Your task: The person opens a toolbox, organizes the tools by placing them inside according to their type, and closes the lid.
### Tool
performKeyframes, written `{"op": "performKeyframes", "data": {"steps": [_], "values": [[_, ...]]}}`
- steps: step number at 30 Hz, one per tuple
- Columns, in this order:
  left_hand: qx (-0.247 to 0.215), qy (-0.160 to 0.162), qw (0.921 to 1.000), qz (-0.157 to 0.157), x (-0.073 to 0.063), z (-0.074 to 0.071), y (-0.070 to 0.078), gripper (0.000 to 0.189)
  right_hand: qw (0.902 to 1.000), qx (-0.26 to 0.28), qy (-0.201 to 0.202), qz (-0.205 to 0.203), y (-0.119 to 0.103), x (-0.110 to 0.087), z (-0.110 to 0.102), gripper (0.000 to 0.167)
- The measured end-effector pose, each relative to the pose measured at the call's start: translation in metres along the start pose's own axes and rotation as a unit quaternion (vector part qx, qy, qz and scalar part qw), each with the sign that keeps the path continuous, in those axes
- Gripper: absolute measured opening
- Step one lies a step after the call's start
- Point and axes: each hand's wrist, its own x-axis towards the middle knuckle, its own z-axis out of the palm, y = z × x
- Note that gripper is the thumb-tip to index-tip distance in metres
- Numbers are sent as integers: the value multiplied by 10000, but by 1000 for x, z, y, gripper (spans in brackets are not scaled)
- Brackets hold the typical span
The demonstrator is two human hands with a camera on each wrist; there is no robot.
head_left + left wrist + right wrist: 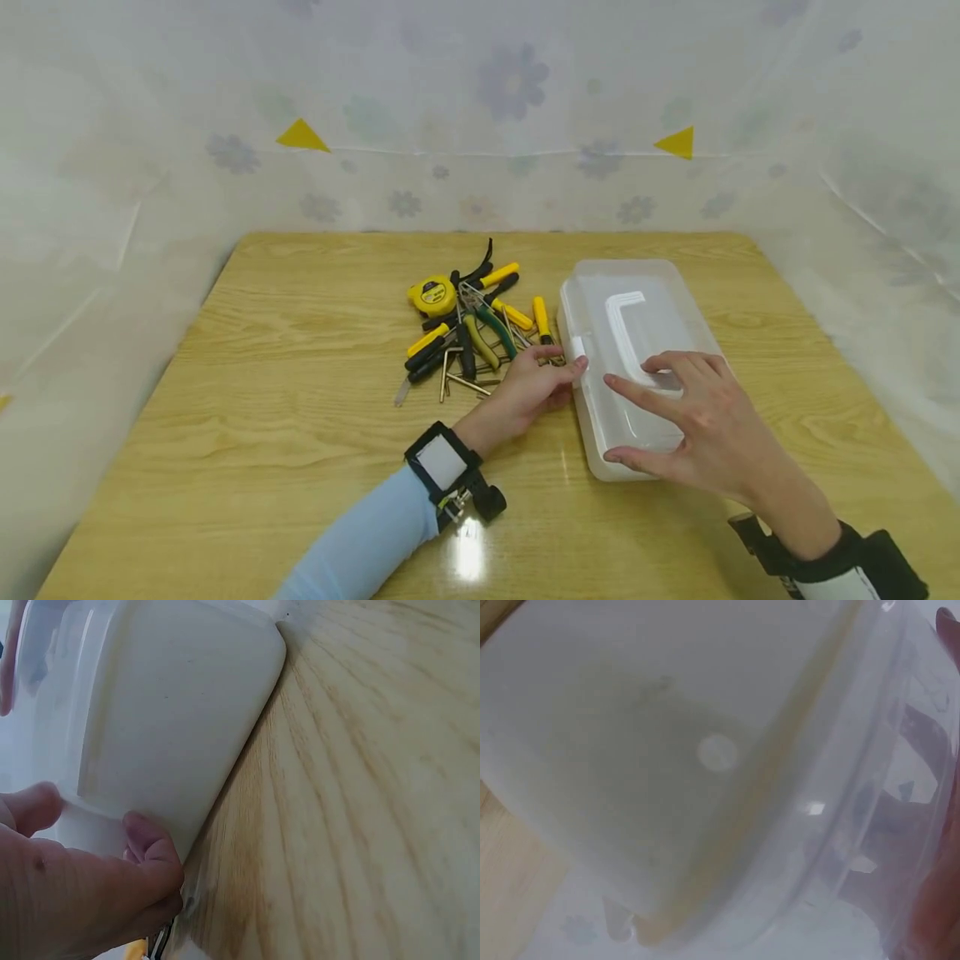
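Observation:
A translucent white plastic box with a closed lid and a white lid handle stands on the right half of the table. At its left side, my left hand pinches the white latch between thumb and curled index finger. The left wrist view shows this left hand close against the box wall. My right hand rests on the lid with its fingers spread, the fingertips near the handle. In the right wrist view the box wall fills most of the picture.
Left of the box lies a pile of tools: a yellow tape measure, pliers, yellow-handled screwdrivers and several hex keys. A flowered curtain hangs behind the wooden table.

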Motion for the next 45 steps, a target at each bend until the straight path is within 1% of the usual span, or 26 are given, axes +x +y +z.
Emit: {"op": "performKeyframes", "data": {"steps": [5, 7, 9, 11, 12, 13, 15, 16, 19, 23, 25, 26, 27, 28, 29, 30, 31, 34, 35, 36, 37, 38, 39, 42, 43, 45], "values": [[-133, -89, 9999, 30, 0, 0, 0, 59, 10000, -20, 21, -23, 0, 1, 2, 69], [-114, -8, 9999, 98, -1, 0, 1, 60, 10000, -28, 14, -33, 0, 1, 2, 69], [172, 154, 9994, 247, -4, 1, 1, 61, 10000, -34, 7, -39, -1, 1, 2, 69], [797, 374, 9950, 479, -7, 2, 1, 61, 10000, -34, 16, -33, -1, 1, 2, 69], [1184, 483, 9899, 607, -9, 3, 2, 61, 10000, -39, 25, -29, -1, 1, 2, 68], [1571, 569, 9832, 730, -10, 3, 2, 60, 10000, -49, 30, -21, 0, 1, 2, 69], [2231, 662, 9675, 990, -12, 3, 2, 59, 10000, -78, -2, 21, 0, 0, 2, 69], [2488, 665, 9598, 1120, -12, 3, 2, 59, 9999, -96, -37, 49, 0, 0, 1, 69], [3052, 608, 9384, 1501, -14, 1, 3, 56, 9996, -134, -199, 156, 0, -1, -1, 70], [3660, 632, 9097, 1856, -16, -4, 5, 53, 9990, -124, -362, 250, 0, -1, -1, 70], [3965, 704, 8935, 1988, -18, -7, 7, 51, 9988, -119, -387, 278, 0, -1, -1, 69], [4129, 727, 8842, 2061, -18, -8, 8, 51, 9988, -124, -384, 280, 0, -1, -1, 68], [4316, 760, 8732, 2134, -19, -9, 8, 49, 9988, -145, -370, 277, 0, -1, 0, 68], [4540, 786, 8596, 2210, -20, -10, 9, 47, 9988, -171, -367, 281, 0, -1, 0, 68], [4792, 797, 8438, 2281, -21, -11, 10, 44, 9988, -190, -356, 283, -1, -1, 1, 67], [5070, 809, 8254, 2346, -23, -11, 11, 39, 9987, -213, -357, 293, -1, -1, 1, 67], [5357, 817, 8053, 2405, -24, -11, 12, 34, 9986, -233, -362, 310, -1, -2, 1, 66], [6260, 817, 7321, 2559, -27, -12, 14, 17, 9981, -279, -397, 369, -2, -2, 1, 66], [6491, 802, 7099, 2612, -28, -12, 14, 12, 9979, -288, -429, 399, -2, -2, 1, 66], [6679, 777, 6919, 2629, -28, -13, 14, 8, 9976, -291, -457, 428, -2, -2, 0, 67], [6815, 738, 6789, 2629, -28, -13, 14, 7, 9973, -295, -499, 459, -2, -2, 0, 67], [6917, 669, 6696, 2622, -28, -14, 13, 8, 9970, -291, -532, 479, -2, -2, 0, 67], [6979, 593, 6638, 2624, -27, -15, 12, 9, 9966, -296, -578, 503, -2, -2, -1, 68], [7014, 467, 6594, 2667, -26, -16, 8, 15, 9960, -274, -656, 547, -2, -2, -2, 68], [7017, 493, 6554, 2750, -26, -16, 8, 17, 9959, -279, -662, 542, -2, -1, -2, 68], [7044, 605, 6398, 3015, -27, -15, 8, 25, 9963, -284, -622, 512, -2, -1, -2, 69]]}}
